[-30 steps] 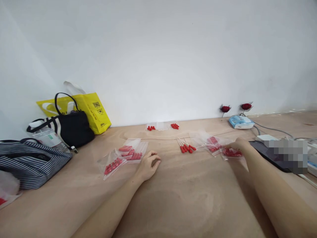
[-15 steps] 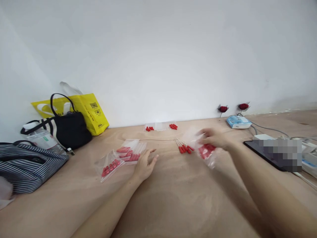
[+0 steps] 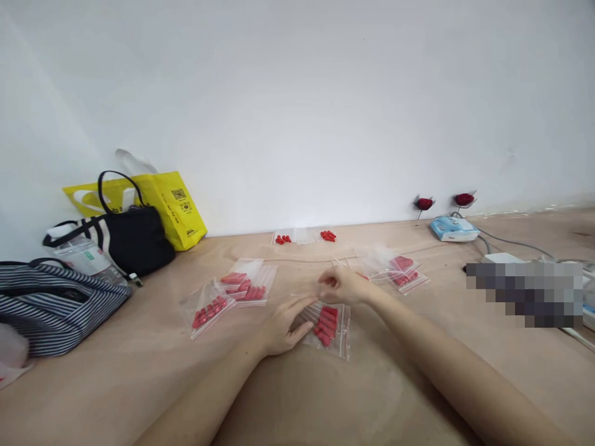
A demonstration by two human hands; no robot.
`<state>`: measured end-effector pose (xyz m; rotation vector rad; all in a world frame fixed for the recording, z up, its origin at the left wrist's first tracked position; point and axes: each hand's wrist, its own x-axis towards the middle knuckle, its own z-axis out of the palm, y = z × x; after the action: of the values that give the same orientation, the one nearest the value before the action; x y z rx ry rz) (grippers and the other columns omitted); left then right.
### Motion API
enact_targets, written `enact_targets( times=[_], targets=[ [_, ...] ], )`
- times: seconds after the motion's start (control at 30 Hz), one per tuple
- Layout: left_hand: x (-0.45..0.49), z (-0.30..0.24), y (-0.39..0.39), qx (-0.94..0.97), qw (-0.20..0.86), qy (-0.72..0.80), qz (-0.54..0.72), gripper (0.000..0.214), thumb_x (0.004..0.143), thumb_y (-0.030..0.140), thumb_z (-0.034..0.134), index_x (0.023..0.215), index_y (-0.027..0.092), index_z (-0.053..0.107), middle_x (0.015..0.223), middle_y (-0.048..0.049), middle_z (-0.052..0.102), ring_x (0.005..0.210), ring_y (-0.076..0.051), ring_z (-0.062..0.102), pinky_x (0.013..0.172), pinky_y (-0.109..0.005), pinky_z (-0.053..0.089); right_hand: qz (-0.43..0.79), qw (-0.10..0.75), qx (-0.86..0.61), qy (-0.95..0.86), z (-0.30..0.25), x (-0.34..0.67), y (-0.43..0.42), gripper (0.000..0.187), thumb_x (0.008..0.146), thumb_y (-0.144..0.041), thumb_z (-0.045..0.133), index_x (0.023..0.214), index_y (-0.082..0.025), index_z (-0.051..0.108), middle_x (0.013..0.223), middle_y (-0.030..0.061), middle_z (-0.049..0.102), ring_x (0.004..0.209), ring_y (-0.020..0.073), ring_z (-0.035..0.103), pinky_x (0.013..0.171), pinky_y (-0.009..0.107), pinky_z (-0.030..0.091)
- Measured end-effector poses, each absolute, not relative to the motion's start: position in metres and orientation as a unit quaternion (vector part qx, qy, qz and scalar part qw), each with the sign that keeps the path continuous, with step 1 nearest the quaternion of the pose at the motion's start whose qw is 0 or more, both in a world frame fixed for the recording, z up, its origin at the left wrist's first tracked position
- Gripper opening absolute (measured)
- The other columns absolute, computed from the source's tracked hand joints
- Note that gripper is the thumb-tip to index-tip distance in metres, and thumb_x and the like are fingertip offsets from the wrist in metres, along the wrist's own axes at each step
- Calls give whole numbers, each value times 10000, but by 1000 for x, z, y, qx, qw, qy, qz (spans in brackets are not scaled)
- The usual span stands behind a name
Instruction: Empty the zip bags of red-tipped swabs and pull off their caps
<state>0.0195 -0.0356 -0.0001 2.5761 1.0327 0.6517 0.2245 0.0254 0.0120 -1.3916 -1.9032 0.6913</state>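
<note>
A clear zip bag (image 3: 344, 337) holding several white sticks with thick red tips (image 3: 326, 325) lies flat on the table between my hands. My left hand (image 3: 286, 328) rests at the bag's left side, its fingers stretched out over the edge. Above the bag, my right hand (image 3: 346, 286) has its fingers curled in close to the left fingertips; whatever is in them, if anything, is hidden. Behind the right hand, pale ends of loose sticks (image 3: 338, 262) show, mostly covered.
More zip bags with red-tipped sticks lie at left (image 3: 209, 310) and right (image 3: 409, 272). Against the wall are two red clusters (image 3: 328, 236). Handbags, a yellow bag (image 3: 186, 210) and a striped bag (image 3: 56, 310) stand left. A blue packet (image 3: 453, 229) and cables are at right.
My right hand has moved left from the bags on the right to the middle. One filled bag now lies between my hands. My left hand has shifted right and nearer to me.
</note>
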Motion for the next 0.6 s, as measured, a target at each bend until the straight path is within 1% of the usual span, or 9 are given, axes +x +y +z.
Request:
enact_targets(
  times=[0.03, 0.1, 0.17, 0.23, 0.3, 0.4, 0.5, 0.53, 0.6],
  targets=[
    [19, -1, -36, 896, 150, 359, 215, 383, 804, 254, 452, 1186, 234, 441, 1197, -48, 512, 1100, -184, 458, 948, -351, 364, 241, 331, -564, -717, 15, 239, 32, 206, 498, -208, 683, 702, -219, 659, 680, -19, 650, 617, 126, 583, 597, 218, 447],
    [19, -2, -36, 897, 156, 358, 208, 343, 816, 253, 436, 1156, 227, 471, 1156, -45, 541, 1077, -175, 474, 941, -345, 368, 177, 330, -645, -666, 19, 274, 46, 226, 592, -208, 601, 813, -193, 643, 840, 59, 644, 776, 189, 584, 691, 290, 433],
    [20, -2, -35, 897, 153, 357, 210, 314, 815, 257, 439, 1120, 219, 501, 1150, -46, 542, 1077, -175, 470, 948, -345, 357, 124, 321, -720, -603, 17, 309, 56, 294, 617, -235, 571, 895, -150, 615, 950, 144, 603, 908, 269, 545, 738, 369, 408],
    [21, -1, -35, 896, 148, 361, 213, 304, 807, 259, 451, 1101, 216, 513, 1139, -50, 543, 1064, -177, 473, 938, -342, 363, 99, 301, -766, -559, 8, 334, 63, 364, 585, -253, 598, 922, -115, 596, 952, 190, 589, 931, 317, 530, 725, 403, 404],
    [22, 1, -34, 895, 136, 371, 210, 305, 791, 270, 476, 1088, 216, 520, 1117, -53, 548, 1040, -186, 482, 922, -348, 372, 94, 284, -787, -539, -3, 346, 68, 399, 559, -268, 617, 921, -104, 592, 911, 191, 602, 887, 319, 550, 688, 391, 416],
    [21, 2, -34, 894, 118, 385, 199, 330, 775, 303, 501, 1094, 218, 517, 1115, -54, 539, 1030, -193, 484, 921, -356, 369, 94, 278, -797, -527, -16, 351, 75, 372, 571, -276, 601, 917, -138, 595, 854, 136, 628, 792, 258, 586, 635, 331, 432],
    [19, 0, -34, 894, 118, 392, 184, 383, 788, 327, 485, 1156, 221, 475, 1194, -55, 495, 1106, -197, 436, 952, -357, 345, 92, 289, -801, -517, -20, 360, 79, 357, 607, -288, 570, 941, -163, 591, 794, 88, 639, 704, 205, 597, 586, 287, 434],
    [19, 0, -34, 893, 119, 395, 179, 399, 791, 332, 481, 1174, 221, 461, 1218, -55, 480, 1132, -201, 415, 963, -362, 333, 86, 294, -803, -511, -19, 366, 78, 369, 618, -296, 560, 960, -160, 585, 785, 88, 638, 693, 204, 597, 577, 288, 434],
    [19, -1, -34, 892, 119, 399, 174, 410, 789, 338, 482, 1181, 220, 456, 1228, -55, 475, 1143, -207, 405, 973, -373, 320, 64, 306, -811, -495, -16, 381, 76, 398, 628, -302, 551, 989, -135, 574, 795, 117, 630, 711, 230, 595, 582, 319, 435]
  ],
)
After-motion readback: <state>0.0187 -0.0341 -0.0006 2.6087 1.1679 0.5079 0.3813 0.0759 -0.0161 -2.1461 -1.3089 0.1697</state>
